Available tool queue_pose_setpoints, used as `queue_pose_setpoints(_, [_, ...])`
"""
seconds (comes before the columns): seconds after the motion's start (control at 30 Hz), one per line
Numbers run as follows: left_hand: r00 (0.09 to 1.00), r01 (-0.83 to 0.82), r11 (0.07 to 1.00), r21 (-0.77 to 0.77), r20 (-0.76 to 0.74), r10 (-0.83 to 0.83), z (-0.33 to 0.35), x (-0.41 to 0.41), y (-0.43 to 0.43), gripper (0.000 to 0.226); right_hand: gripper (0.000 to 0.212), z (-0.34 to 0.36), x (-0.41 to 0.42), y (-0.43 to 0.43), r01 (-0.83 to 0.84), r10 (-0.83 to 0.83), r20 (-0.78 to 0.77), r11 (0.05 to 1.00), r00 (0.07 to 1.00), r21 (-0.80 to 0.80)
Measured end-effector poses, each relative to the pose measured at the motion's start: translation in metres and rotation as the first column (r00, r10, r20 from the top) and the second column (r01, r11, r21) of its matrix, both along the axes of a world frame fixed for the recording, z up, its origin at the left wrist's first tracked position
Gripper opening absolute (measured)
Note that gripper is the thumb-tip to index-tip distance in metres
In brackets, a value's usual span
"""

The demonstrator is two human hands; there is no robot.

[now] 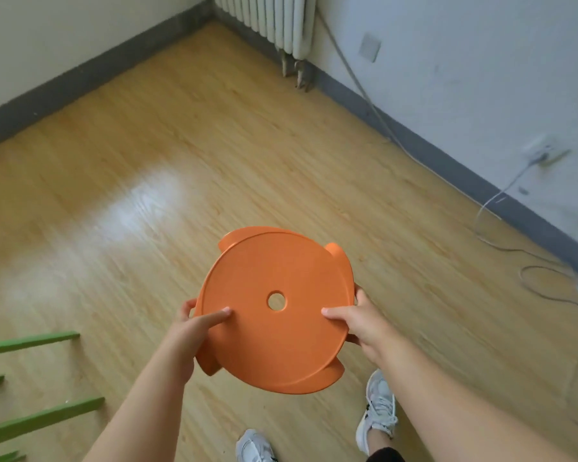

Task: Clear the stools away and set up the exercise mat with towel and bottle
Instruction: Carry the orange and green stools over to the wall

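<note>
One orange stool [274, 311], held above the wooden floor [214, 145]: my left hand [197, 325] and right hand [357, 323] gripped opposite seat edges, thumbs on top, fingers [188, 307] curled underneath.

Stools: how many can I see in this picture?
1. The orange stool is held up at centre by the left hand and right hand. Green bars at the lower left edge might be another's legs, but that cannot be told.

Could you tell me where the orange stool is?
The orange stool is lower centre, head view, held between the left hand and right hand above the floor.
</note>
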State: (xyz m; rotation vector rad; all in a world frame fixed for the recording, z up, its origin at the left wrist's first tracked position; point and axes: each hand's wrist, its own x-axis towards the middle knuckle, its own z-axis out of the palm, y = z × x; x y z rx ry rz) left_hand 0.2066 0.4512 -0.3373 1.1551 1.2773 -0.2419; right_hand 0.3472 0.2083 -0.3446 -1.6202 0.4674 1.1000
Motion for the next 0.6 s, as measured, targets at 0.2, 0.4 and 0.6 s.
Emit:
queue_pose_setpoints(0.2, [0.991, 0.134, 0.991, -0.01, 0.02, -0.134, 0.018, 0.119, -0.081, 0.067, 0.078, 0.016, 0.1, -0.107, 0.079, -0.079, 0.025, 0.997, 0.997, 0.021])
queue_pose_setpoints(0.4, [0.971, 0.23, 0.973, 0.01, 0.07, -0.23, 0.03, 0.252, -0.164, 0.071, 0.088, 0.029, 0.201, -0.202, 0.18, -0.183, 0.07, 0.983, 0.981, 0.046])
queue_pose_setpoints(0.6, [0.932, 0.341, 0.94, -0.002, 0.129, -0.338, 0.031, 0.36, -0.221, 0.071, 0.081, 0.029, 0.281, -0.26, 0.319, -0.32, 0.108, 0.947, 0.941, 0.024])
